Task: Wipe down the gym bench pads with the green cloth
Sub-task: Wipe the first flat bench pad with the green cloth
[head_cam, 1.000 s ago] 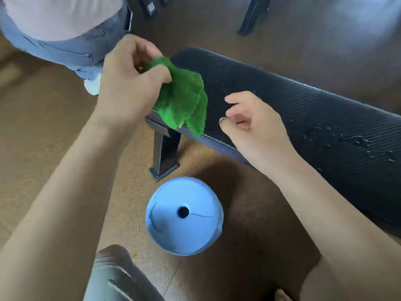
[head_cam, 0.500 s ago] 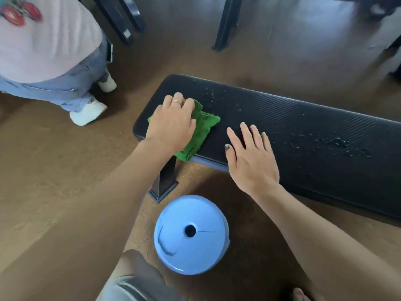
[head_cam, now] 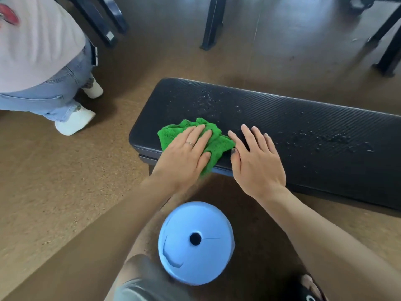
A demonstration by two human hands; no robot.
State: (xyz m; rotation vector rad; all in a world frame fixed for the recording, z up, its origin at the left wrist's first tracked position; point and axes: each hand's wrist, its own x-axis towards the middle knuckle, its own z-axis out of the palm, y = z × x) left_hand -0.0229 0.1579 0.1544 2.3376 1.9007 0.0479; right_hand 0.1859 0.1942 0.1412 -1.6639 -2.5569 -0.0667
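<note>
1. Blue roll (head_cam: 196,243) stands on end on the floor at lower centre, nearest the camera, just below the bench and apart from it.
2. Left hand (head_cam: 184,155) lies flat, fingers straight, pressing the green cloth (head_cam: 213,143) onto the near left end of the bench pad (head_cam: 282,127).
3. Right hand (head_cam: 256,158) rests flat and relaxed on the pad just right of the cloth, thumb touching its edge.
4. Wiping looks barely begun: droplets (head_cam: 334,141) speckle the pad to the right and above the cloth. Next, probably a sweep rightward with steady downward pressure.
5. Long axis of the pad runs from centre-left to the right edge, tilting slightly downward.
</note>
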